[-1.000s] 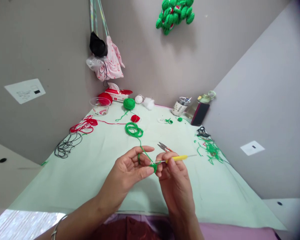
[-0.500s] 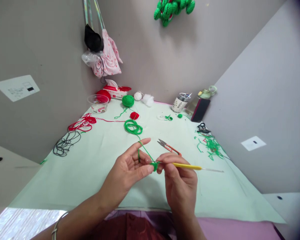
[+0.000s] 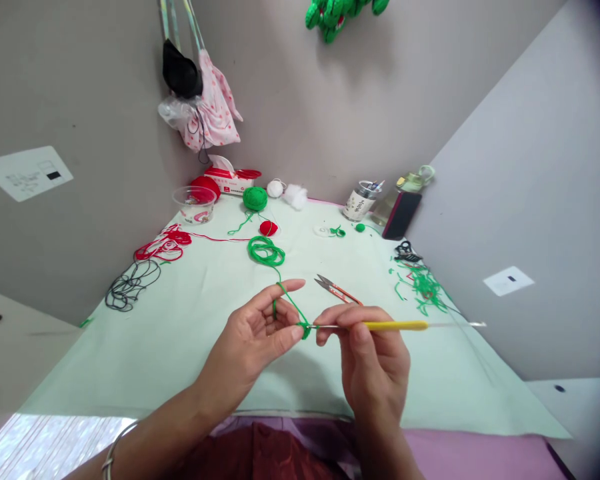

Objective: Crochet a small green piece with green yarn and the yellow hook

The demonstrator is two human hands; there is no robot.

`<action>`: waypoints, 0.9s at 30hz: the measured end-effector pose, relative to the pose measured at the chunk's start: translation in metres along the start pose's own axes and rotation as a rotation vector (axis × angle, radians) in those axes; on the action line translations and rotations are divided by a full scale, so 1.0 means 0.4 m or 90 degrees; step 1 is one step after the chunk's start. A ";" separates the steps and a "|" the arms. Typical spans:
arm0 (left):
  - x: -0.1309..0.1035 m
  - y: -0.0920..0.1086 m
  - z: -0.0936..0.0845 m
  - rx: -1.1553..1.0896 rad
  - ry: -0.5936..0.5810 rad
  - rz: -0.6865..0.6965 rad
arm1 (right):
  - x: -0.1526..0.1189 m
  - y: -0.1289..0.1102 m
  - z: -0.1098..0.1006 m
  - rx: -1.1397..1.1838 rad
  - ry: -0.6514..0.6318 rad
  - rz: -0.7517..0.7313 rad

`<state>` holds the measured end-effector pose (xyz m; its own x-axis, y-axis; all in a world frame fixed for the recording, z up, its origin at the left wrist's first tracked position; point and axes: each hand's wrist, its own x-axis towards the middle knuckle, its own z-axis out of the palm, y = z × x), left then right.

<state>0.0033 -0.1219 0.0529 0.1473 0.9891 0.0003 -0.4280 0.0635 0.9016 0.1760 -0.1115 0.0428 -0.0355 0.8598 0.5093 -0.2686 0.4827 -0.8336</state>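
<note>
A small green crochet piece [image 3: 305, 331] is pinched between the thumb and fingers of the left hand [image 3: 253, 333], above the near half of the pale green cloth [image 3: 455, 380]; its index finger is stretched, with green yarn [image 3: 293, 301] laid over it. By the right hand [image 3: 375, 360] a yellow-handled hook [image 3: 397, 326] is grasped, one end at the piece, the other pointed right. The near edge is crossed by both forearms. Thread snips [image 3: 337, 289] are placed just beyond the right hand. Open cloth is seen between the left hand and the dark yarn tangle [image 3: 133, 283] at the left edge.
</note>
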 end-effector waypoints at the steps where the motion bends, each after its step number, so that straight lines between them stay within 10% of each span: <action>1: 0.000 0.000 -0.001 0.013 0.003 0.006 | -0.003 -0.002 -0.001 -0.026 -0.005 -0.014; 18: -0.001 0.000 0.015 0.231 0.077 0.120 | -0.014 -0.005 -0.015 -0.308 -0.117 -0.249; 27: -0.001 0.014 0.020 0.214 0.046 0.093 | -0.014 0.002 -0.004 -0.160 0.000 -0.144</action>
<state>0.0079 -0.1231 0.0615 0.0379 0.9920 0.1203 -0.1213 -0.1149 0.9859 0.1777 -0.1155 0.0389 -0.0017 0.7260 0.6877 -0.0243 0.6874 -0.7258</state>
